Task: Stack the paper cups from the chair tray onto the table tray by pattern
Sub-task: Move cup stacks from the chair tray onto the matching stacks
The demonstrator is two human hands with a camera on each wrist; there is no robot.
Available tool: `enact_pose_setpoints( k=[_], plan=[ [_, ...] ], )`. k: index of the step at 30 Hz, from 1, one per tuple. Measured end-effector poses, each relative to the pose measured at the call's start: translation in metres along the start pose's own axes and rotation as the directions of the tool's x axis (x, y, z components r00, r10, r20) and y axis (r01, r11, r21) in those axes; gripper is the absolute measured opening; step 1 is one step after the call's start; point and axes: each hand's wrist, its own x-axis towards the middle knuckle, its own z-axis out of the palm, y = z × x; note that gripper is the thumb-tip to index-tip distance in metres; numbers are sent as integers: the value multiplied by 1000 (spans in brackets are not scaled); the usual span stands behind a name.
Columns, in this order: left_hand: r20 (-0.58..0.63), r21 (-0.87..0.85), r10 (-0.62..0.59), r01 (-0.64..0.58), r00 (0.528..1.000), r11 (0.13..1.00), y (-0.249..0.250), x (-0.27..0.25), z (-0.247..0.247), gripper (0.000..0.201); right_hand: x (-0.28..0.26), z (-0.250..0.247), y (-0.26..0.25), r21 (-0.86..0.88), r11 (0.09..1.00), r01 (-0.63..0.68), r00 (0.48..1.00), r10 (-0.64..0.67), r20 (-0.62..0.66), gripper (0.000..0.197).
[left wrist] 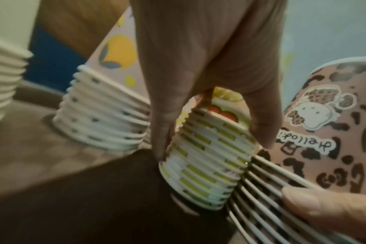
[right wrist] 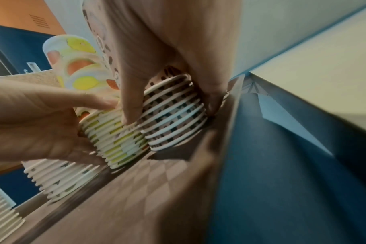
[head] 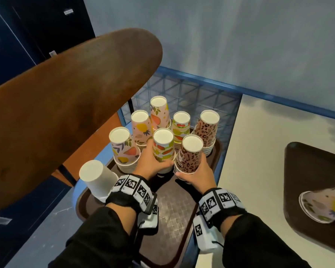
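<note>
Several stacks of upside-down paper cups stand on the brown chair tray (head: pixel 170 206). My left hand (head: pixel 151 163) grips the base of a fruit-patterned stack (head: pixel 162 147), whose ribbed rims (left wrist: pixel 205 166) show between thumb and fingers. My right hand (head: pixel 199 171) grips the leopard-print stack (head: pixel 190 153) beside it, its rims (right wrist: pixel 173 112) held between the fingers (right wrist: pixel 132 105). Both stacks touch at the base. A second leopard stack (head: pixel 207 130) stands behind. On the table tray (head: pixel 306 180) at right lies a pink fruit-print stack (head: pixel 325 206) on its side.
A plain white stack (head: pixel 97 178) stands at the chair tray's near left, pink fruit stacks (head: pixel 124 146) behind it. The brown chair back (head: pixel 70 105) overhangs the left. A blue wire rack (head: pixel 182 89) and wall stand behind; the cream tabletop (head: pixel 255 151) lies right.
</note>
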Motion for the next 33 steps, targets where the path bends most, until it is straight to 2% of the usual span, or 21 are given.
enact_pose_setpoints(
  k=[2,8,13,17,24,29,33],
  plan=[
    [-3,-57,-29,29,1000,998,-6,-6,3,89,-3,0,0,-30,1000,-4,1000,4,-6,86],
    [-27,-151,-21,17,999,988,0,-23,4,81,-22,-6,-3,-38,999,-3,1000,3,1,80],
    [15,-229,9,-6,1000,973,21,-48,12,94,-51,-29,-9,-14,1000,27,1000,-27,-3,82],
    [74,-188,16,-2,997,982,41,-73,30,76,-81,-65,-7,73,996,46,999,-46,5,76],
    [181,-218,74,-33,981,975,86,-119,98,82,-143,-147,15,130,990,53,998,-48,-38,71],
    [250,-220,99,-43,963,975,112,-146,160,85,-187,-209,39,234,969,76,992,-49,-120,61],
    [288,-199,115,-58,951,978,132,-167,209,78,-218,-256,64,266,961,74,988,-35,-148,63]
  ],
)
